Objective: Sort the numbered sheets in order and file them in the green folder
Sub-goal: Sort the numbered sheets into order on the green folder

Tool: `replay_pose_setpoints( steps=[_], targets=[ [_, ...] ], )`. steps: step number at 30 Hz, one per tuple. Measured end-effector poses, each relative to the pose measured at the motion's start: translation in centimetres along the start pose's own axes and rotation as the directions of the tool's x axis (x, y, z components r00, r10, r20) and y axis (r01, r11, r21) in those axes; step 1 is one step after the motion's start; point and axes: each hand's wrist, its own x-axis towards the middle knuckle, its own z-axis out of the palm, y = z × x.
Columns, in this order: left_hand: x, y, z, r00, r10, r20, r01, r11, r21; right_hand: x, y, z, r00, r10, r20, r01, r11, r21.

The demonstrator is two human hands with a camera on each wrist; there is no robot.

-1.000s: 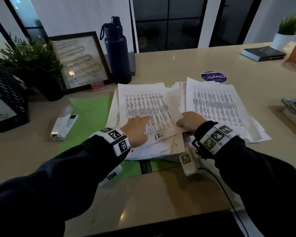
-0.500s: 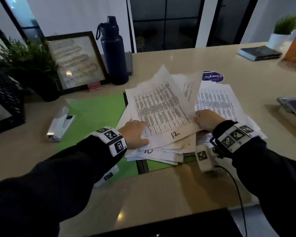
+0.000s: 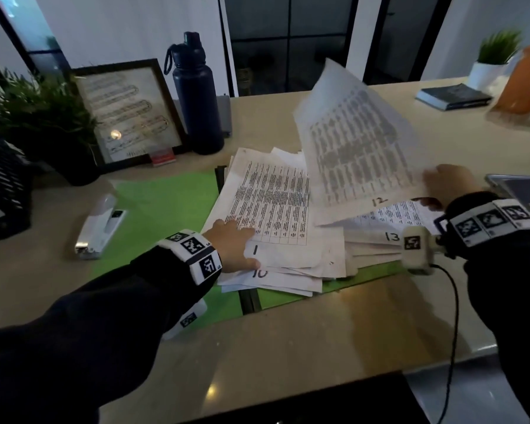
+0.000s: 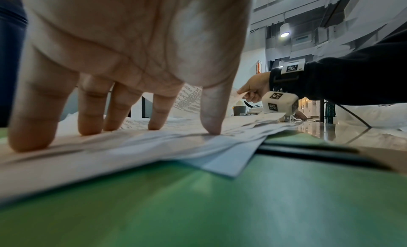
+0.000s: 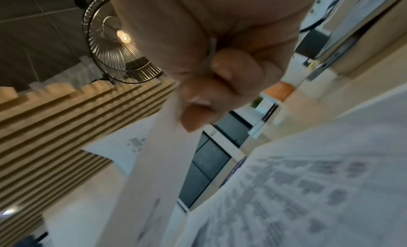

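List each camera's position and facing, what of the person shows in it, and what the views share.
Head: above, looking down at the green folder; both sleeves and hands.
Left wrist: low over the folder, facing the left hand pressing the paper pile.
Right wrist: tilted upward at the right hand pinching sheet 12.
Shared: sheet 12 shows in all three.

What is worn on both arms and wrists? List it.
Both arms wear dark long sleeves. Each wrist carries a white band printed with black square code markers: left band, right band. A white marker-tagged camera block hangs under the right wrist, trailing a black cable.
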Motion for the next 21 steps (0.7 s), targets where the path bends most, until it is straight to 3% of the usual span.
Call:
replay_pose_setpoints(
  steps=[3,5,7,9,12,15,17,19,21],
  targets=[
    [0.0,-0.1,0.1,1.0,-0.003,0.001,0.003,1.0,-0.001,-0.4,1.7,-0.6,0.995,0.067,0.067,-0.052,0.978,-0.204],
    [0.1,-0.1,0.1,1.0,-0.007,-0.001,0.007,1.0,-0.007,-1.2,2.4,-0.5,0.985,0.136,0.103,-0.108,0.964,-0.245],
    [0.1,-0.1,0.1,1.0,-0.01,-0.004,0.01,1.0,-0.018,-1.4,2.7,-0.2,0.995,0.09,0.036,-0.068,0.916,-0.395],
    [0.1,0.0,0.1,1.0,-0.014,-0.01,0.014,0.999,-0.033,-2.0,2.9,-0.1,0.999,0.027,0.021,-0.01,0.81,-0.586],
    [0.1,-0.1,0.2,0.999,-0.024,-0.029,0.022,0.998,-0.065,-1.5,3.5,0.0,0.989,-0.111,0.098,0.147,0.682,-0.716],
    [0.3,-0.2,0.2,0.998,-0.043,-0.048,0.038,0.995,-0.093,-1.7,2.5,-0.3,0.992,0.025,-0.123,-0.061,0.952,-0.299],
    [0.3,-0.2,0.2,0.994,-0.074,-0.08,0.065,0.991,-0.115,-2.5,0.9,0.0,0.982,-0.051,-0.18,0.005,0.969,-0.249],
    [0.5,-0.3,0.3,0.988,-0.102,-0.118,0.084,0.986,-0.147,-4.0,-1.0,1.1,0.994,-0.111,-0.016,0.106,0.975,-0.195],
    [0.7,-0.4,0.5,0.988,-0.092,-0.124,0.071,0.985,-0.16,-5.9,-2.8,3.0,0.952,-0.062,0.301,0.05,0.998,0.047]
  ],
)
